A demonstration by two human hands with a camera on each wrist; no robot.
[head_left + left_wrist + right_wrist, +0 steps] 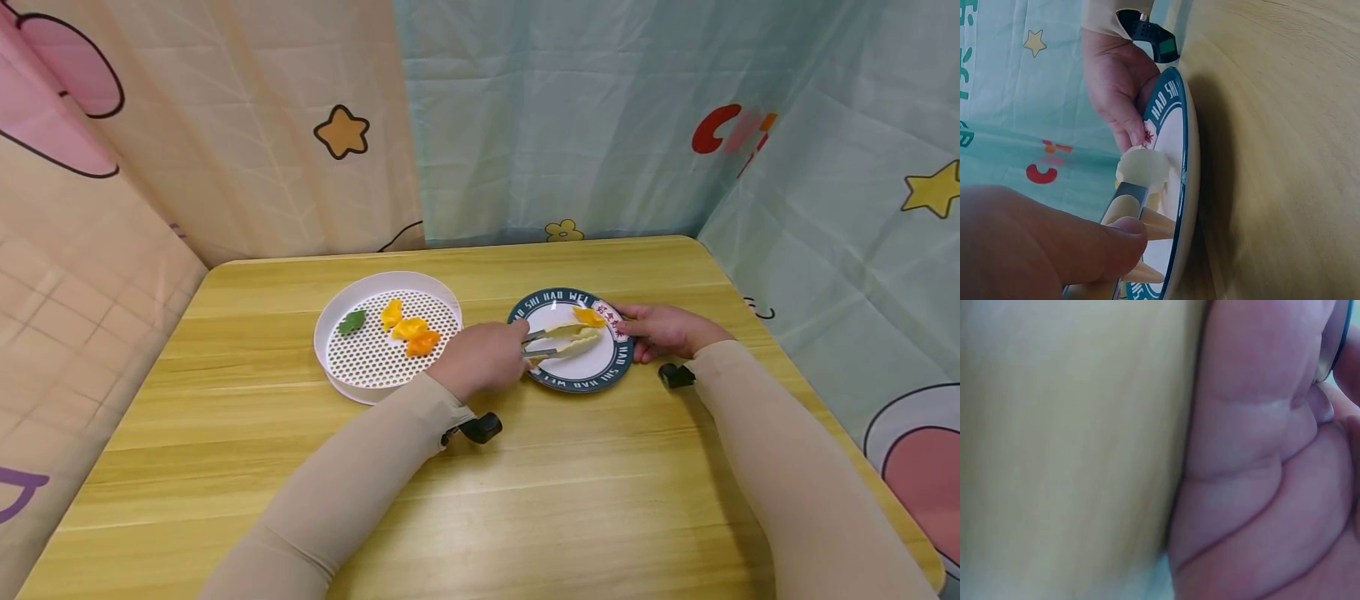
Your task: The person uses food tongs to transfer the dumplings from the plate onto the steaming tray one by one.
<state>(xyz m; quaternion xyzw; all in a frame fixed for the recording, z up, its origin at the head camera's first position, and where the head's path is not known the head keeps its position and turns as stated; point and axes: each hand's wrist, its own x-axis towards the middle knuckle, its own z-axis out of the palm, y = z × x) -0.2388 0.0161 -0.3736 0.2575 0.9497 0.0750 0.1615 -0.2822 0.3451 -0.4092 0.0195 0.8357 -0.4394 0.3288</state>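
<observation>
My left hand (483,358) grips a pair of tongs (555,333) with metal arms and pale scalloped tips, which reach over a round plate (577,386). The plate has a white middle and a dark teal rim with white lettering. On its far right side lies a small orange crinkled piece (588,317), just beyond the tong tips, which stand a little apart. My right hand (663,329) pinches the plate's right rim, thumb on top and fingers beneath. In the left wrist view the tongs' pale tip (1142,167) hides part of the plate.
Left of the plate stands a round white tray (324,350) with a perforated base. In it lie a green piece (352,322), a yellow piece (392,314) and two yellow-orange ones. The wooden table (540,500) meets printed curtains (525,125) at its back and sides.
</observation>
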